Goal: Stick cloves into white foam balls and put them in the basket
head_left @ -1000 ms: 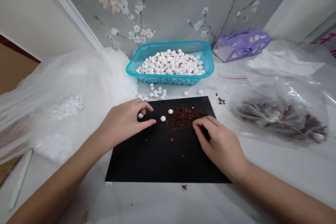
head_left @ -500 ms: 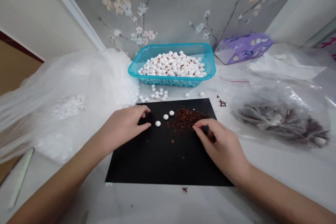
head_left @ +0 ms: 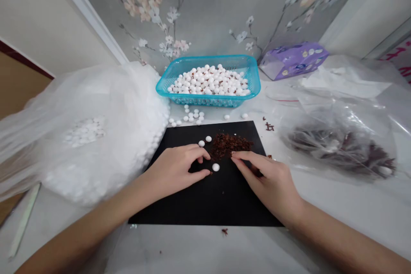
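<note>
My left hand (head_left: 175,169) rests on the black mat (head_left: 167,201), fingers curved and empty, with a round white bead (head_left: 215,167) just beyond its fingertips. Two more white beads (head_left: 204,141) lie close together above those fingers. My right hand (head_left: 266,175) has its fingertips on the mat at the near edge of a heap of dark reddish-brown flakes (head_left: 227,145). I see nothing held in it. Its fingers partly hide the mat beneath.
A turquoise plastic basket (head_left: 205,101) full of white beads stands behind the mat, with loose beads (head_left: 192,116) before it. A clear bag of white beads (head_left: 96,137) lies left, a clear bag of dark flakes (head_left: 337,147) right, and a purple packet (head_left: 293,61) behind it.
My left hand has slid right and toward me across the mat, and one white bead has moved with it to just below the flake heap. My right hand has barely moved.
</note>
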Available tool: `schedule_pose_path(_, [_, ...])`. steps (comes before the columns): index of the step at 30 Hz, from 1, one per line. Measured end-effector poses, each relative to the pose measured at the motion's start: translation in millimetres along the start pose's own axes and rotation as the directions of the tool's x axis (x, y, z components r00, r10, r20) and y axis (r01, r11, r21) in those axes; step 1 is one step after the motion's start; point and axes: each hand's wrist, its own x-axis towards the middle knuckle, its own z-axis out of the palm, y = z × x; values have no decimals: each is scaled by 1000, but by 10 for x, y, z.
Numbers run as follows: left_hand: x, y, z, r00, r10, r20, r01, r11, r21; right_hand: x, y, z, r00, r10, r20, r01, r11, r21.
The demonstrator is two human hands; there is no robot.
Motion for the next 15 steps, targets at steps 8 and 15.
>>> schedule_pose_path(8, [-35, 153, 293, 978, 172, -120, -178, 983, -46, 48, -16, -6, 993, 53, 103, -63, 993, 96])
schedule_pose_path(15, [-12, 128, 468, 946, 225, -232, -237, 971, -24, 49, -50, -6, 970, 159, 183, -202, 948, 245])
